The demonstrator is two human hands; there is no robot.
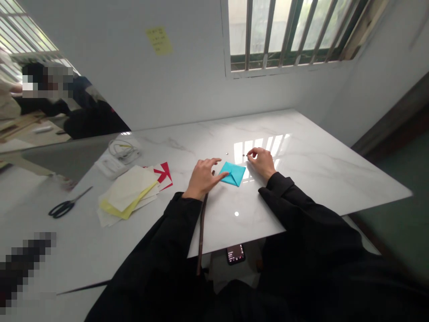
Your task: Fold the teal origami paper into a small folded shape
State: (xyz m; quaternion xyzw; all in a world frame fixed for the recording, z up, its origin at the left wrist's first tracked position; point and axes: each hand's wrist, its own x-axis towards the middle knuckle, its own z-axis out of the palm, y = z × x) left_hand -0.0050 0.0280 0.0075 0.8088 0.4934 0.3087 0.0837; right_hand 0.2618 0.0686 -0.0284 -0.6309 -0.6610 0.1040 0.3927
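A folded turquoise paper envelope lies flat on the white marbled table. My left hand is at its left side, fingers apart, with the thumb reaching over the flap; whether it presses down I cannot tell. Beyond the envelope's right corner, my right hand rests low over the table, thumb and forefinger pinched together. A tiny dark thing shows at those fingertips, too small to name. Another tiny shiny piece lies behind the envelope.
Left of me are stacked cream and yellow paper sheets, red paper pieces, black-handled scissors and a coiled cable. A phone lights up below the table's front edge. Other people sit at the far left.
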